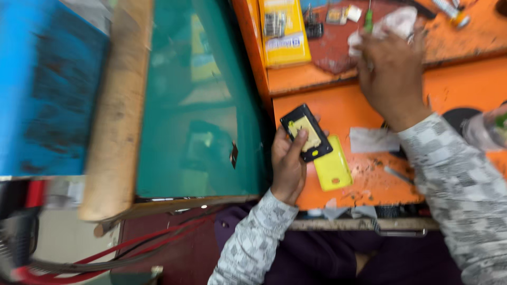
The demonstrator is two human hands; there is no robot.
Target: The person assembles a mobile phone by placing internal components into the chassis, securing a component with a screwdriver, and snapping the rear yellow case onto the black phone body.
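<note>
the orange bench fills the upper right of the frame; on it lie a yellow phone cover, a white paper scrap and a yellow packet.

Even, fairly bright light; motion blur smears the whole view, worst at the left edge and upper right.
</note>
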